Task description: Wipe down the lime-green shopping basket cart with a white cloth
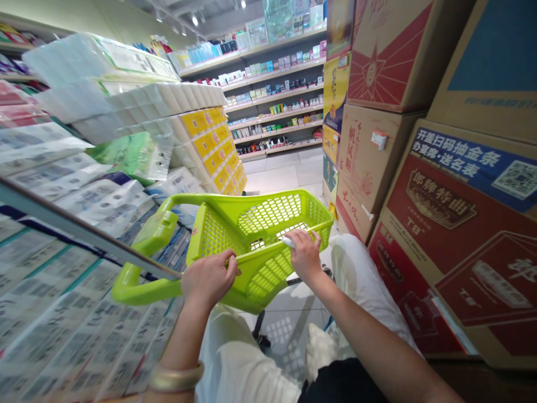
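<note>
A lime-green plastic shopping cart [260, 263] with a perforated basket stands crosswise in front of me, its looped handle to the left. My left hand [208, 278] is closed at the basket's near rim, thumb along the top and the other fingers mostly hidden. A long thin metallic bar [84, 221] runs from the left edge across the handle to this hand; whether the hand holds it, I cannot tell. Farther right, my right hand [305, 252] rests on the same rim with bent fingers. A small white piece [288, 242], too small to name, sticks out at its fingertips.
Stacked packs of tissue paper [126, 196] and white paper rolls [163, 98] crowd the left. Tall cardboard cartons [453, 224] wall the right side, close to my knee. Beyond the cart, tiled floor [285, 168] leads to shelves [277, 92] of small boxes and bottles.
</note>
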The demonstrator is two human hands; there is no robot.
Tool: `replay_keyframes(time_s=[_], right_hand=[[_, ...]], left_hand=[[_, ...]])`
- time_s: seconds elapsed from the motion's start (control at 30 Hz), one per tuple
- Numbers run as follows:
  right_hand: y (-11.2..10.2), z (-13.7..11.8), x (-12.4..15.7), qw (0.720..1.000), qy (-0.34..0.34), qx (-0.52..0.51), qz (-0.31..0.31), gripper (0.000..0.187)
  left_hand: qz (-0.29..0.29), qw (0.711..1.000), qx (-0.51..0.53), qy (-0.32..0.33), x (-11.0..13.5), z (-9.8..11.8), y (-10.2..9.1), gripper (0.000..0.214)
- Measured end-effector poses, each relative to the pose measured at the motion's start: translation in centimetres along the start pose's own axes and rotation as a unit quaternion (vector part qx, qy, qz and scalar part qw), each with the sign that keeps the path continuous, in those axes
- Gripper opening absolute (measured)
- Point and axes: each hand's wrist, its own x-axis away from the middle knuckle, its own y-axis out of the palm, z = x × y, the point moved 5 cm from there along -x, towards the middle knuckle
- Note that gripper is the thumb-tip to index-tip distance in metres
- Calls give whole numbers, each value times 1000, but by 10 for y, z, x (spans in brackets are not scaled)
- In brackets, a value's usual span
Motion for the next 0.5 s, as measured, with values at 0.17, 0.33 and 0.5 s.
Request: replay_keyframes(time_s=[0.17, 0.33, 0.5], right_hand=[[29, -67, 8, 993, -79, -60, -71, 41], [22, -51, 4, 992, -82, -31, -92, 40], [-16, 26, -3, 997, -2, 50, -55, 43]], left_hand=[[3, 1000, -8, 6, -2, -2, 1, 44], [4, 1000, -19, 3, -1, -9, 2, 44], [11, 1000, -21, 3, -8, -24, 8, 48]])
